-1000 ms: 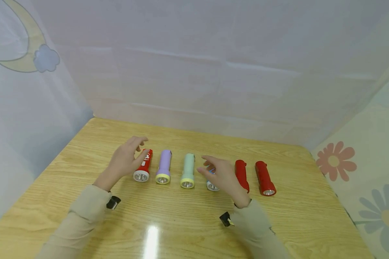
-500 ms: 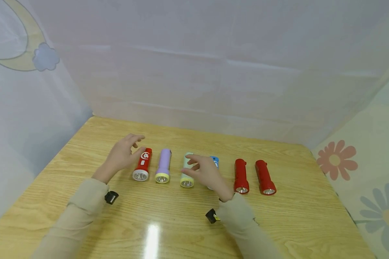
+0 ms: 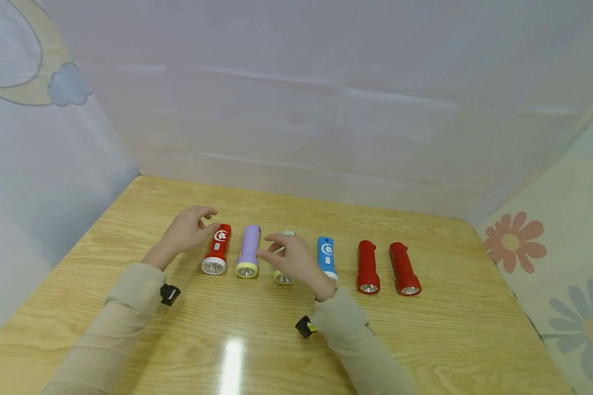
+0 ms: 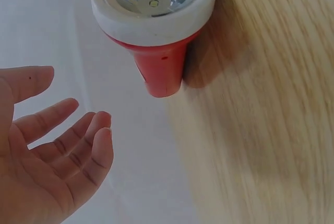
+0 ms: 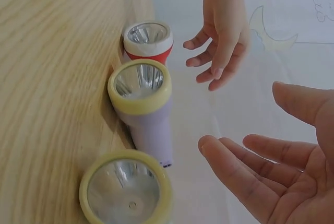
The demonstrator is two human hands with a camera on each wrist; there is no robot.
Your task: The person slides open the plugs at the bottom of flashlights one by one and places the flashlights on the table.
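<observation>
At nine o'clock from the right hand (image 3: 294, 258), the purple torch (image 3: 250, 244) is lying, looking light, stiff, best gripped round its barrel; that and the left hand (image 3: 185, 230) are hovering, fingers relaxed, apparently touching nothing.

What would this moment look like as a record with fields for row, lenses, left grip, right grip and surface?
Row, left to right: red-and-white flashlight, purple flashlight, green flashlight, blue flashlight, inner plain red flashlight, outer plain red flashlight
Lenses: facing the person's side
Left grip: holds nothing; nearest the red-and-white flashlight
Right grip: holds nothing; partly hides the green flashlight in the head view
Surface: wood-grain table
</observation>
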